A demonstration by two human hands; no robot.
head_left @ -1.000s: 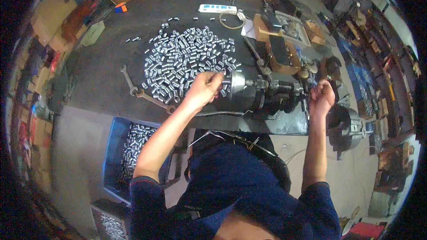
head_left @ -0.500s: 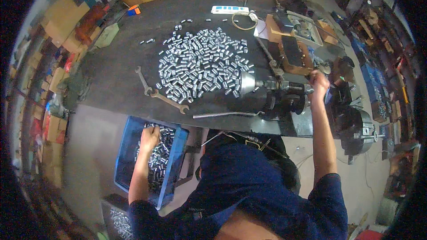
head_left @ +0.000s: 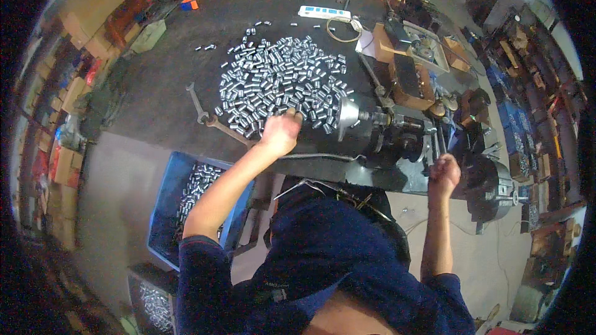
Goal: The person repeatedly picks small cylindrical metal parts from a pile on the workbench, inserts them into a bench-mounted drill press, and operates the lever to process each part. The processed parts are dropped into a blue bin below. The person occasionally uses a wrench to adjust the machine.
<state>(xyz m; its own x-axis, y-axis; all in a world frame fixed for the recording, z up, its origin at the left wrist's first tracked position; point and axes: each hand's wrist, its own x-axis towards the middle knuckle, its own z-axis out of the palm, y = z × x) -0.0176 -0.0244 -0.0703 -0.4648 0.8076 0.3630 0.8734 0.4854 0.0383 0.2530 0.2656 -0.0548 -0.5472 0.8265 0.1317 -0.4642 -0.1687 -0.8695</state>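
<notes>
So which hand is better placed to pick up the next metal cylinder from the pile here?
Left, probably. The left hand is at the near edge of the pile of metal cylinders on the dark table. The right hand is closed near the machine, apart from the pile.

bare bench left of wrench (head_left: 197,103), machine (head_left: 397,136) blocking right

Even overhead light, glints on the metal cylinders (head_left: 279,80), dark desk (head_left: 161,87), strong fisheye bending, black corners, mild blur.
</notes>
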